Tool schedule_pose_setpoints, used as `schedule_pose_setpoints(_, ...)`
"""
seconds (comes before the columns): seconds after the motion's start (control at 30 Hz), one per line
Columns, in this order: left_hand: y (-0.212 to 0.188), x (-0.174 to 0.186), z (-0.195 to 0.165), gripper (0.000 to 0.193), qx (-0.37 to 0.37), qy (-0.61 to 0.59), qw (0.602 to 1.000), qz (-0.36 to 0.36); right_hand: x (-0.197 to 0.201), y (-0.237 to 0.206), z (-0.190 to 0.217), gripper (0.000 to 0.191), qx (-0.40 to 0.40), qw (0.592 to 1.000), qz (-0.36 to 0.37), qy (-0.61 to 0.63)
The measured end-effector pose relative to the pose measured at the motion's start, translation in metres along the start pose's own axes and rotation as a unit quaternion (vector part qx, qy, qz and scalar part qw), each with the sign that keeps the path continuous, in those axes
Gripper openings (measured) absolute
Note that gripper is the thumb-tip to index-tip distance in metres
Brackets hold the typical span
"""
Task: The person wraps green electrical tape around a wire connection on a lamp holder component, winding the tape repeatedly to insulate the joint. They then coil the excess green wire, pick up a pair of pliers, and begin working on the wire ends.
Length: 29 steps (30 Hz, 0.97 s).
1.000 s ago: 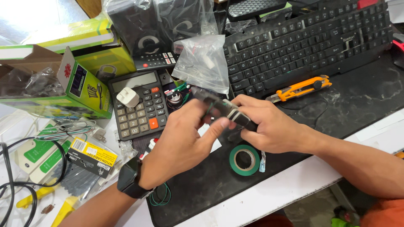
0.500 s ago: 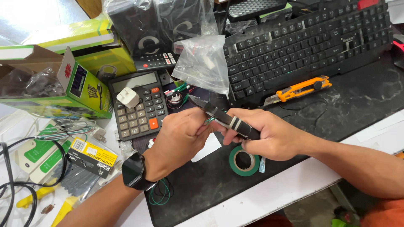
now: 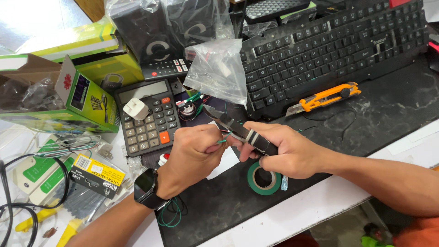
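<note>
Meanwhile green box (image 3: 84, 98) left; pliers (image 3: 242, 132) in R hand (image 3: 286, 151)

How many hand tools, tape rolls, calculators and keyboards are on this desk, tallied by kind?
Hand tools: 2, black-handled cutting pliers held in the right hand, orange utility knife
Tape rolls: 1, green electrical tape roll
Calculators: 1, black desk calculator
Keyboards: 1, black computer keyboard
Total: 5
</note>
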<state>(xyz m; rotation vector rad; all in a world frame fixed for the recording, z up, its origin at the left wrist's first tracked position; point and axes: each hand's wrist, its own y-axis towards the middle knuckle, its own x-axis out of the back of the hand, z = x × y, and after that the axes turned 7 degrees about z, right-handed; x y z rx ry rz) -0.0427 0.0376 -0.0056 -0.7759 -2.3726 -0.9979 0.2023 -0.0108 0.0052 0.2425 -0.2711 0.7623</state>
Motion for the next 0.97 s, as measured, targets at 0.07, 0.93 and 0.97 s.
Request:
schedule_pose_setpoints(0.07,0.0,0.0,0.002,0.038,-0.005,-0.014,1.0,-0.002,-0.001,-0.001,-0.005,0.028,-0.019,0.999,-0.01,0.044)
schedule_pose_setpoints(0.93,-0.001,-0.029,-0.038,0.042,0.066,0.074,0.991,0.085,0.0,0.013,-0.001,0.022,-0.041,0.976,-0.205,-0.057)
schedule_pose_setpoints(0.97,-0.001,-0.029,-0.039,0.043,0.07,0.079,0.99,0.093,-0.001,0.013,-0.001,0.023,-0.04,0.976,-0.205,-0.057)
